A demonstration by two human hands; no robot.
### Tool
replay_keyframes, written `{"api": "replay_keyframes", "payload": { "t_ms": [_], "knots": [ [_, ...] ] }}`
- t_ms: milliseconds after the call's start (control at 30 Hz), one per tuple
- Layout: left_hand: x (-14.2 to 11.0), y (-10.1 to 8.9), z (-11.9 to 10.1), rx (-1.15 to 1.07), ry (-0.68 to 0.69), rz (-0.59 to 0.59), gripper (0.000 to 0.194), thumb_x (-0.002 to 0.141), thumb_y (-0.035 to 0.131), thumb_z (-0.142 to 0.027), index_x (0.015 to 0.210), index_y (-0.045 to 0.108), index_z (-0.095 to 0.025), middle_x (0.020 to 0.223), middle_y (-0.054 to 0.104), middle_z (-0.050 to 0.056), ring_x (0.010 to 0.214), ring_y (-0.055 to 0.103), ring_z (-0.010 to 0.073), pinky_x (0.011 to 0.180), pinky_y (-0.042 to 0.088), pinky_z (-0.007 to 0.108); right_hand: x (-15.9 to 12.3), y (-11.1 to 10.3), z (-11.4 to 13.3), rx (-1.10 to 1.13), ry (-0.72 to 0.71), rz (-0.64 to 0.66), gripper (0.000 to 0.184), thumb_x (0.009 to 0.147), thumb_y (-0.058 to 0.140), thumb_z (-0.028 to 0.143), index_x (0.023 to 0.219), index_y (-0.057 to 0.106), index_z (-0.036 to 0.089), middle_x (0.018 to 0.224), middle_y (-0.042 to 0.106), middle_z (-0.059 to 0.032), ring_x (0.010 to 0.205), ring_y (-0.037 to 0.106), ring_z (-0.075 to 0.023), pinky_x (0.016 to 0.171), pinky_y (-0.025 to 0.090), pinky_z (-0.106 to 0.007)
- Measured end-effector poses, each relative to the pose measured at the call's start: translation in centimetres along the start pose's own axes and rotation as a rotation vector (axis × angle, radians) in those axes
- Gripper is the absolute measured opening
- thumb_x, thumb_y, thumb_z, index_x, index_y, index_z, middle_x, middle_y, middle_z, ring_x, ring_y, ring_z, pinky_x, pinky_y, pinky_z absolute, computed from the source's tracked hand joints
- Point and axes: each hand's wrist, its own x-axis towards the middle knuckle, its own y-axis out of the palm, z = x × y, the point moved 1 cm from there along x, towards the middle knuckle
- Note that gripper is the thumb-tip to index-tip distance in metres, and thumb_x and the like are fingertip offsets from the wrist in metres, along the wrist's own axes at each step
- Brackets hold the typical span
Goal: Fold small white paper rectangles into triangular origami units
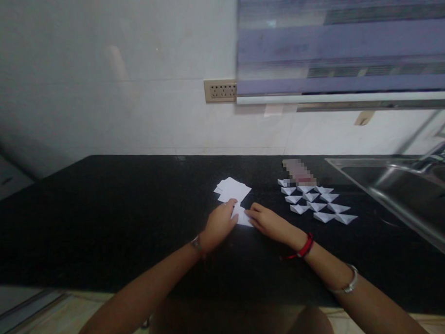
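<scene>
White paper (245, 221) lay just below frame centre, held by my half-curled left hand (219, 223) and half-curled right hand (270, 223).

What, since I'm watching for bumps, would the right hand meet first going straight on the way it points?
Probably the left hand, just across the white paper that the right hand touches; exact depth is unclear.

2 hands (217, 224), 12 folded paper pcs (316, 207) (approx.), 1 sink (394, 183).

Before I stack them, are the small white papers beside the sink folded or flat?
Folded: the papers show pointed ends and slanted, shaded faces.
</scene>
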Motion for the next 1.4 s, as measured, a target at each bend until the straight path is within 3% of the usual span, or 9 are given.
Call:
{"api": "replay_keyframes", "payload": {
  "t_ms": [133,300,367,500,633,733,900,1133,1400],
  "knots": [
    [0.2,0.3,0.1,0.07,0.101,0.024,0.023,0.081,0.039,-0.02,0.097,0.054,-0.018,0.092,0.055,0.006,0.088,0.049,0.0168,0.078,0.039,0.029,0.1,0.1,0.0,-0.01,0.006,0.013,0.023,0.084,0.036,0.018,0.098,0.054,0.01,0.082,0.047,-0.0073,0.071,0.047,-0.0124,0.067,0.039,-0.024],
    [0.2,0.3,0.1,0.087,0.175,0.044,0.02,0.08,0.039,-0.017,0.085,0.059,-0.016,0.09,0.054,0.006,0.088,0.048,0.0169,0.08,0.04,0.029,0.2,-0.2,0.2,-0.021,0.026,0.031,0.023,0.083,0.037,0.017,0.099,0.053,0.01,0.085,0.047,-0.0076,0.073,0.048,-0.0127,0.07,0.039,-0.024],
    [0.0,0.2,0.1,0.083,0.218,0.051,0.021,0.08,0.038,-0.016,0.088,0.057,-0.016,0.092,0.053,0.006,0.089,0.048,0.0162,0.08,0.04,0.028,0.1,-0.3,0.2,-0.011,0.034,0.032,0.023,0.083,0.037,0.017,0.098,0.054,0.01,0.085,0.047,-0.0075,0.074,0.049,-0.0127,0.07,0.039,-0.024],
    [-0.3,-0.3,0.1,0.057,0.317,0.05,0.031,0.081,0.034,-0.012,0.111,0.044,-0.017,0.102,0.052,0.006,0.093,0.048,0.0153,0.081,0.04,0.028,0.1,-0.2,-0.2,0.041,0.05,0.014,0.022,0.083,0.039,0.018,0.096,0.055,0.011,0.084,0.047,-0.0071,0.075,0.049,-0.0129,0.072,0.039,-0.024],
    [-0.4,-0.6,0.2,0.067,0.402,0.103,0.026,0.082,0.034,-0.013,0.102,0.05,-0.017,0.099,0.054,0.006,0.09,0.049,0.0151,0.079,0.04,0.027,0.1,-0.2,-0.5,0.069,0.039,-0.002,0.02,0.082,0.041,0.019,0.09,0.057,0.01,0.083,0.048,-0.0071,0.076,0.048,-0.0134,0.072,0.039,-0.024],
    [-0.3,-0.4,0.3,0.062,0.405,0.117,0.023,0.083,0.035,-0.015,0.096,0.054,-0.016,0.098,0.054,0.006,0.088,0.05,0.0147,0.077,0.04,0.026,0.2,-0.3,-0.5,0.083,0.045,0.004,0.019,0.081,0.041,0.018,0.09,0.057,0.011,0.084,0.048,-0.0071,0.077,0.048,-0.0136,0.072,0.039,-0.025],
    [-0.2,0.1,0.6,0.026,0.385,0.118,0.026,0.083,0.034,-0.013,0.101,0.053,-0.016,0.103,0.054,0.007,0.092,0.049,0.0148,0.082,0.039,0.028,0.2,-0.3,-0.5,0.096,0.038,0.004,0.021,0.081,0.041,0.017,0.094,0.056,0.012,0.084,0.048,-0.0068,0.077,0.048,-0.0138,0.073,0.039,-0.025],
    [-0.3,-1.0,0.5,0.075,0.478,0.123,0.026,0.08,0.037,-0.011,0.099,0.055,-0.015,0.104,0.055,0.008,0.097,0.047,0.0159,0.085,0.038,0.029,0.3,-0.5,-0.7,0.083,0.002,0.015,0.027,0.082,0.04,0.019,0.104,0.052,0.011,0.086,0.048,-0.0074,0.078,0.047,-0.0141,0.074,0.038,-0.025],
    [-0.2,-1.1,0.5,0.075,0.476,0.13,0.027,0.079,0.038,-0.01,0.097,0.056,-0.016,0.102,0.056,0.007,0.096,0.048,0.0165,0.084,0.039,0.029,0.6,-0.3,-0.6,-0.034,-0.02,0.081,0.031,0.082,0.038,0.019,0.11,0.048,0.011,0.084,0.048,-0.0071,0.072,0.047,-0.0132,0.069,0.037,-0.024]
  ]
}}
